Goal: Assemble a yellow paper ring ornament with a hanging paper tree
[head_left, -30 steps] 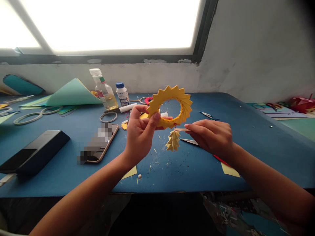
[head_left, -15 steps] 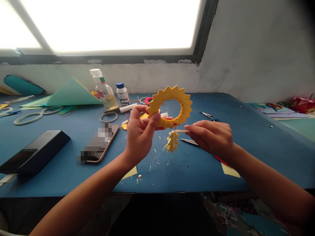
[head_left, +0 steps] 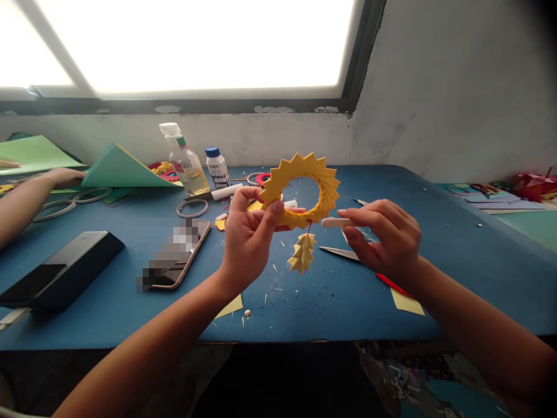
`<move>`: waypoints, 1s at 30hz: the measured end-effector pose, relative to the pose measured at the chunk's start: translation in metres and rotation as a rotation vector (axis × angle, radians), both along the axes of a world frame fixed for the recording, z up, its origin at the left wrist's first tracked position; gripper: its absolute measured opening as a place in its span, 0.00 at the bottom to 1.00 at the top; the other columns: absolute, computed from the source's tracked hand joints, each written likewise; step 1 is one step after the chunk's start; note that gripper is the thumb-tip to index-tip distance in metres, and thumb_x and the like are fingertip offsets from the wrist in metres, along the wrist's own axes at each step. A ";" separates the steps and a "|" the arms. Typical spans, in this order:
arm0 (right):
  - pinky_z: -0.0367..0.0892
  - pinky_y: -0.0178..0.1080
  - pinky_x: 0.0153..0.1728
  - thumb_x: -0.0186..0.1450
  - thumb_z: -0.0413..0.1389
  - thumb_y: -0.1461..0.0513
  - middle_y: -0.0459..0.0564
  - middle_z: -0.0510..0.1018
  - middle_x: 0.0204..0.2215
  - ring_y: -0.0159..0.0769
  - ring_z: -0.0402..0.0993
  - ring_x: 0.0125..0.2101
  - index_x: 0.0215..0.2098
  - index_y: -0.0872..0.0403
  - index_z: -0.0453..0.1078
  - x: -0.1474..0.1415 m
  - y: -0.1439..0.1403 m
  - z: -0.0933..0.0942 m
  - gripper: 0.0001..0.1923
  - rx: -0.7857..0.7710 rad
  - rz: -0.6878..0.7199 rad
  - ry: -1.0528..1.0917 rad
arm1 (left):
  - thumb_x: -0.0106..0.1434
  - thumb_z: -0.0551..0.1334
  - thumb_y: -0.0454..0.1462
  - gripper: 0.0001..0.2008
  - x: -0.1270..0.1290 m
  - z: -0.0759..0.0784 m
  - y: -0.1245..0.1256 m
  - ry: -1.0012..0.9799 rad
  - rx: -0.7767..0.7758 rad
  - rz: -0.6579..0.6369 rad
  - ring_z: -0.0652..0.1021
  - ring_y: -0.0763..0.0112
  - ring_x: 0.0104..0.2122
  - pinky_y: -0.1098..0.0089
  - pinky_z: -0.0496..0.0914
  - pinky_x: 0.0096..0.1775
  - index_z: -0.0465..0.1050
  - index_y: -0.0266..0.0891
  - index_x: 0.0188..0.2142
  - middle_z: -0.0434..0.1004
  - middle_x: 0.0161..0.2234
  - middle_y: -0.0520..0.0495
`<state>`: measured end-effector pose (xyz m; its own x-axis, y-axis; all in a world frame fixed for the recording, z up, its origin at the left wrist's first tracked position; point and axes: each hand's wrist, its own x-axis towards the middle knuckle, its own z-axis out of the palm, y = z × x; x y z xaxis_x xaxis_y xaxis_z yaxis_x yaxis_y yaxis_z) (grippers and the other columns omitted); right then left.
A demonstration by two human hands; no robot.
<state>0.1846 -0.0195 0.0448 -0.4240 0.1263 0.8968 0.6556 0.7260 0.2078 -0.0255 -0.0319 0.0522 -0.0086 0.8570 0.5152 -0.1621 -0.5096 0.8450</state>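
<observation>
Left hand (head_left: 248,238) at frame centre, pinching lower left rim of yellow paper ring (head_left: 302,188), ring upright above table (head_left: 130,302). Small folded pendant (head_left: 302,253) hangs below ring. Right hand (head_left: 385,238) pinches white stick (head_left: 336,222), long axis horizontal, tip touching ring's bottom; right hand nearer pendant.

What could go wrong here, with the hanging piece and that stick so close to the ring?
1. The small pale yellow folded paper ornament hangs from the spiky yellow folded paper ring by a thin red thread; it may swing or tear off.
2. The left hand pinches the ring at one edge only, so the folds could get crushed.
3. The right hand points a white stick at the ring's lower edge; a slip could poke the paper.
</observation>
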 end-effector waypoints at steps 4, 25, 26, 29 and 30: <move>0.66 0.35 0.24 0.62 0.57 0.67 0.44 0.74 0.26 0.31 0.69 0.23 0.47 0.49 0.66 0.002 0.005 -0.001 0.16 -0.004 0.086 0.094 | 0.63 0.60 0.39 0.10 0.000 0.000 0.000 0.006 0.002 -0.005 0.82 0.70 0.30 0.73 0.78 0.29 0.56 0.44 0.36 0.77 0.26 0.57; 0.64 0.32 0.23 0.61 0.59 0.63 0.39 0.76 0.21 0.26 0.69 0.20 0.38 0.44 0.71 0.008 0.005 -0.002 0.08 0.068 -0.045 -0.150 | 0.62 0.61 0.39 0.10 0.000 0.003 -0.003 -0.031 -0.095 0.002 0.82 0.67 0.33 0.72 0.78 0.31 0.58 0.44 0.36 0.78 0.28 0.55; 0.63 0.32 0.23 0.60 0.59 0.63 0.39 0.76 0.21 0.26 0.68 0.20 0.39 0.45 0.71 0.008 0.005 -0.002 0.09 0.083 -0.046 -0.153 | 0.61 0.61 0.39 0.10 0.000 0.003 -0.003 -0.031 -0.104 0.002 0.82 0.67 0.33 0.72 0.78 0.31 0.58 0.44 0.36 0.78 0.28 0.55; 0.63 0.32 0.23 0.60 0.60 0.63 0.40 0.76 0.22 0.26 0.68 0.20 0.39 0.45 0.72 0.007 0.004 -0.003 0.09 0.107 -0.062 -0.152 | 0.61 0.62 0.40 0.12 0.001 0.002 -0.002 -0.032 -0.124 -0.003 0.82 0.67 0.32 0.73 0.78 0.30 0.57 0.44 0.36 0.78 0.27 0.54; 0.62 0.32 0.24 0.60 0.60 0.63 0.40 0.76 0.22 0.26 0.68 0.20 0.39 0.44 0.72 0.007 0.004 -0.003 0.09 0.109 -0.072 -0.152 | 0.61 0.62 0.40 0.12 0.001 0.001 -0.002 -0.032 -0.127 -0.007 0.82 0.67 0.32 0.73 0.78 0.30 0.57 0.43 0.36 0.78 0.26 0.54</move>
